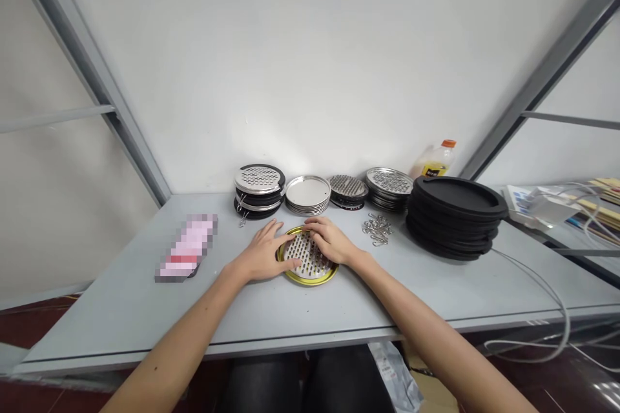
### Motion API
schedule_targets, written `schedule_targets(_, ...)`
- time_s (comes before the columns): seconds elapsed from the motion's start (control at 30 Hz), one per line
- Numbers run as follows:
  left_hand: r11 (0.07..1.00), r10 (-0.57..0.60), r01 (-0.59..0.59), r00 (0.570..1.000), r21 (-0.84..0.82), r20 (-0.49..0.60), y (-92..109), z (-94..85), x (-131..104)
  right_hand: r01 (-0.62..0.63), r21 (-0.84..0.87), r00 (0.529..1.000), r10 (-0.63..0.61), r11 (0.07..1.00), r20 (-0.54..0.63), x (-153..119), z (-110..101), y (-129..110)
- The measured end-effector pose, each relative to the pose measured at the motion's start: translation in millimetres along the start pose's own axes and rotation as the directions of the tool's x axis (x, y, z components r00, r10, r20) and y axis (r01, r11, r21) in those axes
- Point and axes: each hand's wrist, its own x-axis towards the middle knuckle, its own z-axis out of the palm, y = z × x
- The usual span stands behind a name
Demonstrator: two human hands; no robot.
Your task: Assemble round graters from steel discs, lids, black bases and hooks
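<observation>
A round metal grater plate point(307, 257) with rows of raised holes sits inside a yellow-rimmed round tray point(310, 282) on the table. At its left side is my left hand point(264, 253), fingers spread, with the thumb and index finger reaching onto the plate. My right hand point(332, 242) lies over the upper right part, its bent fingers at the far rim. It covers some of the plate. Behind my hands stands a stack of plain silver round trays point(308, 192). Beside my right hand, to its right, is a small pile of metal hooks or clips point(377, 229).
Black round holders point(455, 222) are stacked at the right, before a bottle point(440, 160). Grater stacks stand along the wall: one with black holders point(260, 188), a dark one point(347, 189) and a silver one point(389, 186). A phone point(188, 248) lies left; a cable point(542, 281) crosses the right.
</observation>
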Motion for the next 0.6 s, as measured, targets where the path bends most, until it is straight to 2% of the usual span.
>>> schedule_targets(0.2, 0.998, 0.059, -0.061, 0.993, 0.017, 0.105, 1.6, -5.6, -1.0, -0.001, -0.022, 1.000, 0.002, 1.000, 0.013, -1.5, 1.6, 1.1)
schedule_targets(0.6, 0.999, 0.017, -0.021, 0.995, 0.034, 0.098, 1.3, -5.1, -0.9, 0.031, -0.054, 0.998, -0.028, 0.998, 0.051, -1.8, 4.7, 4.9)
